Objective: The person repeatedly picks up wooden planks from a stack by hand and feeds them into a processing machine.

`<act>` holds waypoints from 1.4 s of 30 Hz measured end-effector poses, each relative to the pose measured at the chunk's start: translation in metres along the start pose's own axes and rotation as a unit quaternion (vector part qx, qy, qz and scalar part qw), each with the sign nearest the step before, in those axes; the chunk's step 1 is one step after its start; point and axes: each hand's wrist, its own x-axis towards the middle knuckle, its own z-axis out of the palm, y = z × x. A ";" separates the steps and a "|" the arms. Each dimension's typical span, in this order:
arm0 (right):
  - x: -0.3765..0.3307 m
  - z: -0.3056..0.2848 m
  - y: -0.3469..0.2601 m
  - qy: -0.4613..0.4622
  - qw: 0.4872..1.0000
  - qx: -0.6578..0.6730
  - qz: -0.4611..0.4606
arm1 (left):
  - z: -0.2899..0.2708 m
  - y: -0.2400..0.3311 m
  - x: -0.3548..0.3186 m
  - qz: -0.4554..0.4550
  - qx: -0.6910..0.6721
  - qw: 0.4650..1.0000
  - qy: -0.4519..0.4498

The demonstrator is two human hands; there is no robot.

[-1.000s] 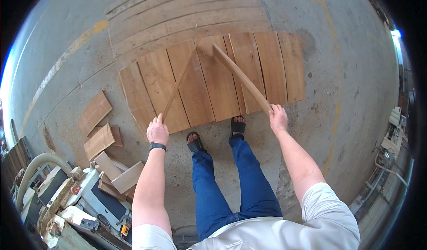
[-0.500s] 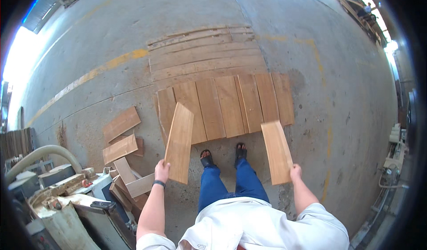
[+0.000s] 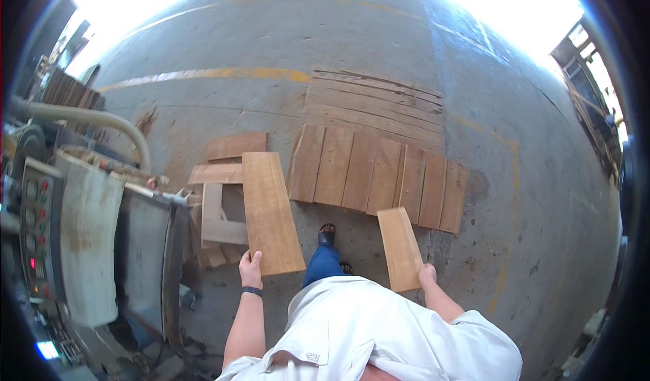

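My left hand is closed on the near left edge of a long light-brown wooden board, its thumb on the upper face. A second, smaller-looking wooden board is gripped at its right edge by my right hand. Both boards are held in the air, apart from each other, one on each side of my body. The fingers under the boards are hidden. Beyond them, a row of brown boards lies side by side on the floor. My left board hides part of the loose pieces behind it.
Loose wooden pieces lie in a heap at the left. Nearer on that side stands a machine with a control panel and a thick hose. Flat planks lie beyond the board row. Yellow lines mark the concrete floor.
My body and view have turned left toward the machine, and one foot has stepped. Both boards came along, still in my hands; the floor row now appears farther right.
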 end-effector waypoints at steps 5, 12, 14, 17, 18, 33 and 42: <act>-0.032 -0.009 -0.052 0.001 0.984 0.030 -0.177 | -0.032 -0.006 -0.095 0.028 -0.120 0.987 0.100; -0.087 0.011 -0.115 -0.085 0.910 0.173 -0.367 | -0.112 -0.002 -0.178 0.112 -0.198 0.956 0.184; -0.111 0.025 -0.144 -0.114 0.885 0.199 -0.405 | -0.140 0.002 -0.192 0.124 -0.227 0.942 0.213; -0.166 0.041 -0.204 -0.146 0.848 0.198 -0.469 | -0.188 0.000 -0.207 0.153 -0.259 0.920 0.250; -0.183 0.048 -0.223 -0.166 0.834 0.198 -0.487 | -0.204 -0.002 -0.209 0.152 -0.259 0.916 0.267; -0.463 0.302 -0.454 -0.360 0.734 0.149 -0.557 | -0.454 -0.057 -0.198 0.062 -0.287 0.880 0.374; -0.549 0.360 -0.533 -0.352 0.725 0.049 -0.589 | -0.483 -0.018 -0.152 0.038 -0.050 0.910 0.410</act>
